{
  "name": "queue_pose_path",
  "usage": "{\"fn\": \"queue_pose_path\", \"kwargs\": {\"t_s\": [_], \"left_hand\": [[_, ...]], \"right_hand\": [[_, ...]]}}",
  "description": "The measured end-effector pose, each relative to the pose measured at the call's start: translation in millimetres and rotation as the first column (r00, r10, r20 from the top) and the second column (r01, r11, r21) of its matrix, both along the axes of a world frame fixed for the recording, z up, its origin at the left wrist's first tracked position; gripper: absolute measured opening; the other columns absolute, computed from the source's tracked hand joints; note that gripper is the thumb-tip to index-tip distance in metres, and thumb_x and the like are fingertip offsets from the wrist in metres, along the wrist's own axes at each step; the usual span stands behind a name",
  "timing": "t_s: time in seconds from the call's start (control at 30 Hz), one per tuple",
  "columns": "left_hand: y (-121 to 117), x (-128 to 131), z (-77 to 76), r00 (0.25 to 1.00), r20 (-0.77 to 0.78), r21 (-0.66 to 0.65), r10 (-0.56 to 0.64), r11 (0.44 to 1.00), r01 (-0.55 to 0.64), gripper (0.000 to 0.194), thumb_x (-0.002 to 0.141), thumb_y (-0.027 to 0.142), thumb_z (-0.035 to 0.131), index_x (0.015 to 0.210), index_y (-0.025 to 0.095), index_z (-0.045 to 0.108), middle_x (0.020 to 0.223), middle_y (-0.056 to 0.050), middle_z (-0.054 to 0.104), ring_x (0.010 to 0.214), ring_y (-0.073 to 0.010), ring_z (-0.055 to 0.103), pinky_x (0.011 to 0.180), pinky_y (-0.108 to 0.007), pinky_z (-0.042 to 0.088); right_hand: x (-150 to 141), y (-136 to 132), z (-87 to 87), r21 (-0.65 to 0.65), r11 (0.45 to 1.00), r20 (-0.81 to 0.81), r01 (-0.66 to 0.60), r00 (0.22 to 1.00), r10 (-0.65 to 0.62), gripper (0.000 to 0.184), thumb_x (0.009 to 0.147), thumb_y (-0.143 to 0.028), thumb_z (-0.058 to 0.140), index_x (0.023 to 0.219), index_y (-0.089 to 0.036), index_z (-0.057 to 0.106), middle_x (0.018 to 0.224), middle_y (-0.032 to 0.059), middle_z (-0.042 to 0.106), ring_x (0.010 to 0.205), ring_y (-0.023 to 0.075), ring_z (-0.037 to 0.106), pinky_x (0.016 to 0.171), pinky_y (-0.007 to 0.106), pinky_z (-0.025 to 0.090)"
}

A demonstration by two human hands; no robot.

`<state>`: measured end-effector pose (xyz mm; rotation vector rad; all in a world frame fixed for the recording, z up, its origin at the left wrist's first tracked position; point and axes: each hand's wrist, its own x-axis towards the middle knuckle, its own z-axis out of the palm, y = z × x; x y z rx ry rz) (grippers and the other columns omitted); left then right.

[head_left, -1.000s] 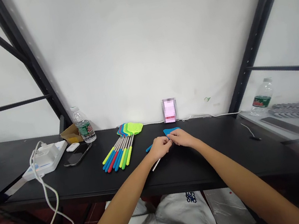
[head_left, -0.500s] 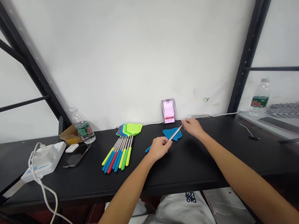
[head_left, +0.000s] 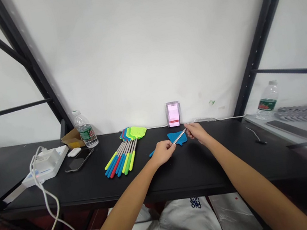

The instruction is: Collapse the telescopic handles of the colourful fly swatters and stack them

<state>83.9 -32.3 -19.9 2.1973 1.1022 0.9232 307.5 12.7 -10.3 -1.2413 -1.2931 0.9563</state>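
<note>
L hand (head_left: 163,152) clenched on blue swatter grip (head_left: 152,154), R hand (head_left: 197,132) pinching tip of metal shaft (head_left: 179,137) over blue mesh head (head_left: 178,140)

We find along the desk (head_left: 227,165), from the left: a power strip (head_left: 45,165), a phone (head_left: 78,160) with a water bottle (head_left: 85,130) behind it, then a stack of fly swatters (head_left: 125,155). Right of the stack, a loose fly swatter (head_left: 182,138) lies between the left hand (head_left: 163,152) and the right hand (head_left: 196,132), before a blurred upright object (head_left: 173,114) at the wall (head_left: 131,55)
</note>
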Motion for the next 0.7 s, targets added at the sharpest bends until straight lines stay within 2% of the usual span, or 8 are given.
{"fn": "queue_pose_path", "kwargs": {"t_s": [0.1,0.2,0.3,0.4,0.5,0.6,0.7], "left_hand": [[-2,-2,3.0,0.994,-0.07,0.15,0.088,0.986,-0.077,0.034,0.088,0.043,0.048,0.067,0.019,0.057,0.059,0.001,0.057,0.058,-0.0123,0.05,0.057,-0.024,0.031],[-3,-5,8.8,0.975,-0.107,0.243,0.196,0.956,-0.165,0.027,0.088,0.04,0.05,0.074,0.02,0.061,0.068,0.0,0.061,0.065,-0.0141,0.053,0.058,-0.026,0.031],[-1,-11,13.3,0.941,-0.126,0.257,0.314,0.927,-0.274,0.02,0.088,0.036,0.051,0.079,0.021,0.061,0.074,-0.002,0.062,0.072,-0.0159,0.055,0.062,-0.027,0.033],[3,-18,13.8,0.872,-0.176,0.328,0.456,0.863,-0.385,0.013,0.088,0.032,0.051,0.085,0.021,0.059,0.086,-0.005,0.062,0.085,-0.0187,0.056,0.072,-0.029,0.038],[6,-23,11.7,0.781,-0.275,0.373,0.56,0.811,-0.45,0.02,0.085,0.038,0.057,0.091,0.019,0.058,0.099,-0.01,0.06,0.098,-0.0247,0.053,0.082,-0.034,0.039],[7,-25,10.0,0.716,-0.406,0.324,0.568,0.822,-0.468,0.031,0.081,0.046,0.061,0.091,0.017,0.06,0.103,-0.015,0.058,0.103,-0.0309,0.052,0.084,-0.039,0.04],[6,-25,9.4,0.707,-0.467,0.276,0.531,0.847,-0.454,0.029,0.081,0.045,0.061,0.089,0.016,0.061,0.105,-0.015,0.059,0.104,-0.032,0.053,0.083,-0.04,0.041]], "right_hand": [[-2,-2,3.2,-0.008,0.999,-0.159,-0.048,0.986,0.046,0.037,0.079,-0.044,0.064,0.062,-0.02,0.042,0.049,-0.0044,0.043,0.04,0.0067,0.037,0.036,0.019,0.024],[3,-1,5.2,0.013,1.0,-0.235,-0.014,0.972,0.017,0.039,0.078,-0.043,0.066,0.063,-0.02,0.039,0.05,-0.005,0.041,0.039,0.0058,0.035,0.035,0.019,0.023],[10,2,6.3,0.043,0.997,-0.3,0.066,0.953,-0.05,0.039,0.078,-0.043,0.065,0.064,-0.021,0.036,0.05,-0.0063,0.039,0.039,0.0054,0.033,0.034,0.019,0.022],[17,6,7.8,0.057,0.981,-0.323,0.186,0.933,-0.158,0.038,0.079,-0.043,0.063,0.066,-0.022,0.035,0.05,-0.0071,0.038,0.037,0.0054,0.033,0.032,0.018,0.021],[21,7,9.4,0.043,0.957,-0.332,0.288,0.907,-0.259,0.035,0.081,-0.04,0.061,0.066,-0.022,0.034,0.048,-0.0077,0.036,0.036,0.0055,0.033,0.031,0.018,0.02],[22,7,9.7,0.039,0.93,-0.338,0.365,0.881,-0.331,0.031,0.082,-0.035,0.058,0.066,-0.022,0.035,0.048,-0.0071,0.037,0.036,0.0053,0.033,0.031,0.017,0.02],[22,6,8.5,0.055,0.913,-0.321,0.405,0.873,-0.368,0.03,0.081,-0.034,0.058,0.065,-0.022,0.036,0.049,-0.006,0.039,0.036,0.0058,0.036,0.031,0.017,0.022]]}}
